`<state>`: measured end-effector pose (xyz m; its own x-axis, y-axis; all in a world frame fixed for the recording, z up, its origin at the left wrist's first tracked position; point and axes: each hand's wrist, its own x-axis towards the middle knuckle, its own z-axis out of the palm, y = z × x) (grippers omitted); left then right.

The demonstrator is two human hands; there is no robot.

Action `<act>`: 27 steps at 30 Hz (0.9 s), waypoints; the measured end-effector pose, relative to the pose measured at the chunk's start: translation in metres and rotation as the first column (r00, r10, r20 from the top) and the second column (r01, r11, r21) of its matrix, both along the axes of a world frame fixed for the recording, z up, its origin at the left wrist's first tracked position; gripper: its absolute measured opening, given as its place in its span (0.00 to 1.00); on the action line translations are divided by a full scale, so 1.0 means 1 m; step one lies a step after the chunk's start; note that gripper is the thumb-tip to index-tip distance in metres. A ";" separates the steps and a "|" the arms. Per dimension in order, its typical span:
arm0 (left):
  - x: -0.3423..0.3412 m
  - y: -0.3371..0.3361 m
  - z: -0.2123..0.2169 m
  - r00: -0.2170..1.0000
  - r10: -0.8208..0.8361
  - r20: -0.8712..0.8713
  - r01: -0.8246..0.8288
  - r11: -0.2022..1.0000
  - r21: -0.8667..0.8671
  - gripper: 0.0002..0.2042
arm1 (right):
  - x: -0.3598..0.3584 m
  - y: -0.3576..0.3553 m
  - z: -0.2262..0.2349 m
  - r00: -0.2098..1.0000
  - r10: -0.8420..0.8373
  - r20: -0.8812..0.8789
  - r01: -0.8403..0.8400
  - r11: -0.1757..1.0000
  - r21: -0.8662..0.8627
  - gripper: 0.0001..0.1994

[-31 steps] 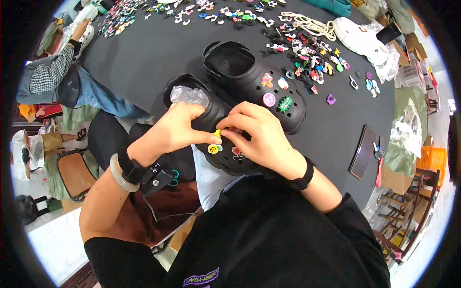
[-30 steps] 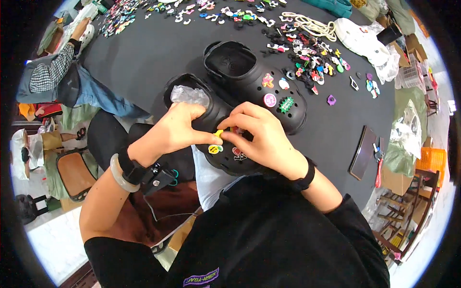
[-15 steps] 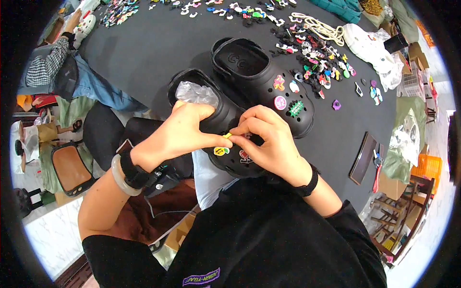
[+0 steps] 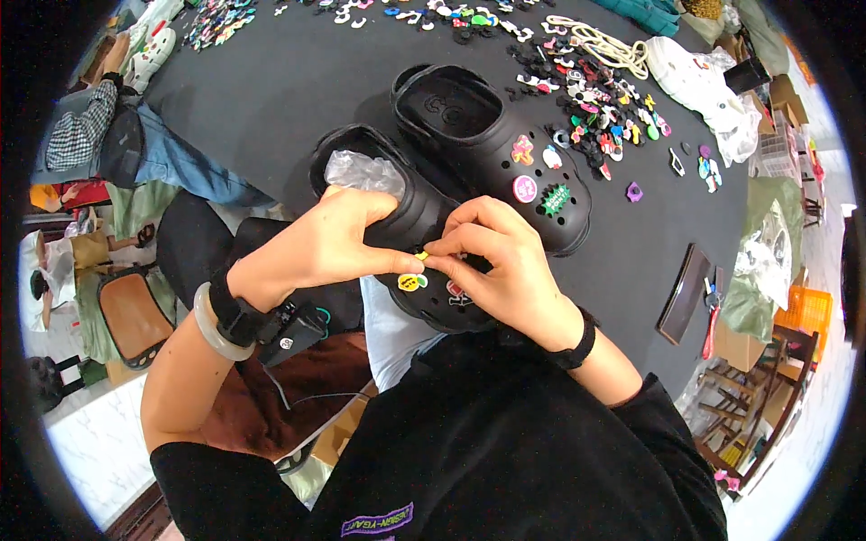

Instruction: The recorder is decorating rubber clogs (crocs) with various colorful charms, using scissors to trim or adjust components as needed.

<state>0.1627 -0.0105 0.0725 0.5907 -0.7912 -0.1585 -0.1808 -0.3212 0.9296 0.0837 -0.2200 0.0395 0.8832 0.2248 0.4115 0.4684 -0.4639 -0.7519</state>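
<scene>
A black foam clog [image 4: 417,213] with clear crumpled plastic [image 4: 361,171] in its heel opening lies tilted in front of me. My left hand [image 4: 329,239] is wrapped over its side, thumb stretched toward a small yellow charm [image 4: 421,256]. My right hand [image 4: 501,261] pinches that charm at the clog's top between thumb and forefinger; the fingers hide most of it. Below sit a round yellow charm [image 4: 412,282] and a red-and-white one [image 4: 457,293], partly covered. Behind it, the matching clog [image 4: 492,171] carries a pink round charm [image 4: 524,189] and a green starburst charm [image 4: 556,200], among others.
Loose shoe charms [image 4: 600,117] are heaped at the back right, beside a cream cord [image 4: 604,50] and a white clog [image 4: 690,81]. A dark phone-like slab [image 4: 684,293] and a red-handled tool [image 4: 712,316] lie at the right edge. Someone's checkered sleeve [image 4: 81,140] is at left.
Both hands and the clog have shifted very slightly left in the picture. The pinch on the yellow charm stays the same.
</scene>
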 end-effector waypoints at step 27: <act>0.003 -0.006 0.014 0.999 0.022 -0.036 -0.012 0.970 0.244 0.11 | 0.012 -0.004 -0.018 0.991 0.128 -0.041 -0.109 0.945 0.309 0.10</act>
<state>0.1653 -0.0169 0.0869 0.5935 -0.7158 -0.3680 -0.1393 -0.5417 0.8290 0.0954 -0.2242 0.0214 0.8827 0.2013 0.4246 0.4563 -0.1516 -0.8768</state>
